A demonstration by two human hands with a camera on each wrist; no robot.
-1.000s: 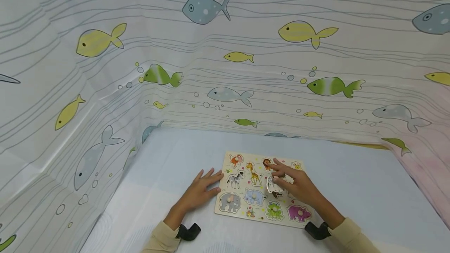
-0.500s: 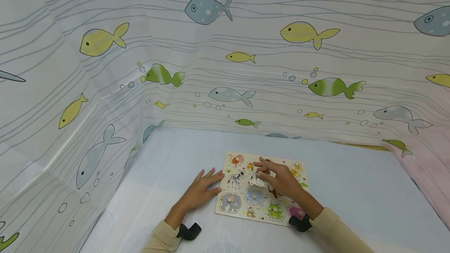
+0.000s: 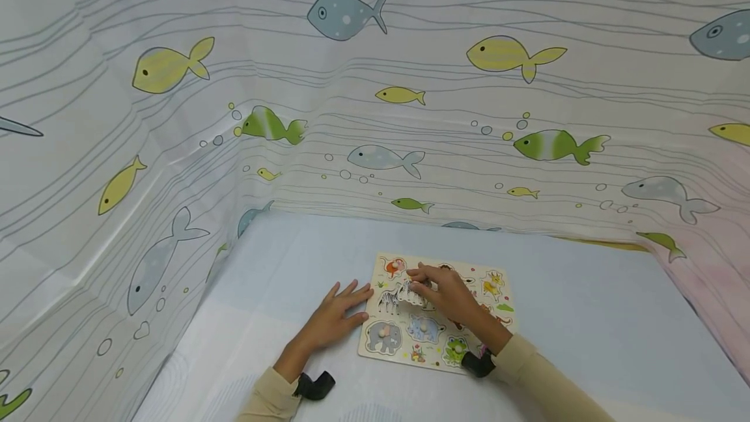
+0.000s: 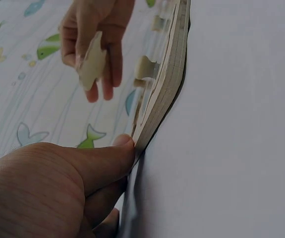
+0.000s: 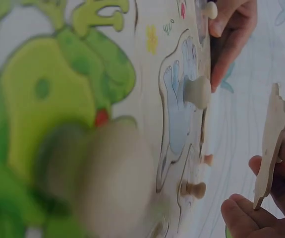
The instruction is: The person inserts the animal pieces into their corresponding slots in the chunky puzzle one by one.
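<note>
A wooden peg puzzle board [image 3: 403, 349] with animal pictures lies on the table. My left hand [image 3: 334, 319] rests at its left edge, fingers spread and mostly straight; in the left wrist view the thumb [image 4: 105, 158] touches the board's side. My right hand [image 3: 454, 298] holds a zebra puzzle piece [image 3: 411, 293] tilted above the board, just right of the printed zebra [image 3: 388, 301]. Seen in the right wrist view, the piece [image 5: 272, 144] is clear of the board, its plain back showing. The fingers hide most of its knob.
Knobbed pieces sit in the board, among them an elephant [image 3: 383, 337], a blue rhino [image 3: 424, 329] and a frog [image 3: 454, 349]. A pale cloth [image 3: 586, 318] covers the table. Fish-patterned sheeting [image 3: 375, 129] walls the back and sides.
My right hand has carried the zebra piece leftward across the board, from the middle right towards the printed zebra. The left hand has stayed at the board's left edge.
</note>
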